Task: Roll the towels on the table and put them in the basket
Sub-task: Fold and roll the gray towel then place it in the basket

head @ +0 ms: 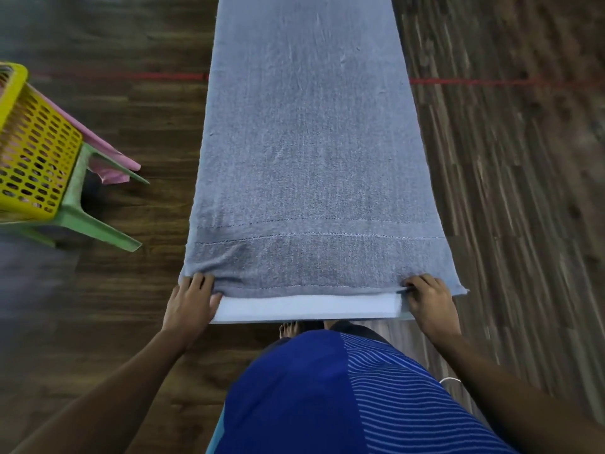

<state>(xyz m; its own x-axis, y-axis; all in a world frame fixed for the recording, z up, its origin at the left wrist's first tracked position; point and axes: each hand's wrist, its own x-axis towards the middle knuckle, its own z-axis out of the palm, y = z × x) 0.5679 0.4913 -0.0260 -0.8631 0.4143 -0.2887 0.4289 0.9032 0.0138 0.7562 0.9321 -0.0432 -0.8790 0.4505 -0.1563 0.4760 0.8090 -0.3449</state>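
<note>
1. Nearest the camera is the person's blue shirt (311, 388), plain on one side and finely striped on the other; a bare foot (289, 329) shows just beyond it on the floor.
2. The left grip (191, 303) is closed on the near left corner of the towel (307, 142), fingers curled over the cloth and thumb at the hem.
3. The right grip (432, 304) is closed on the near right corner, fingertips pinching the hem; a small tip of the corner sticks out past it.
4. Between the two grips a pale strip of the worktop (307, 309) lies bare along its near edge.
5. The towel, blue-grey with stitched lines across its near end, lies flat and unrolled along the narrow worktop; it covers it to the top of the view.
6. To the left, well apart from the towel, a yellow perforated basket (32, 158) sits on a green stool (95, 224); a pink cloth (108, 155) lies beside it on the stool.
7. The wooden floor (507, 191) lies on both sides; a red line (491, 82) crosses it farther off.
</note>
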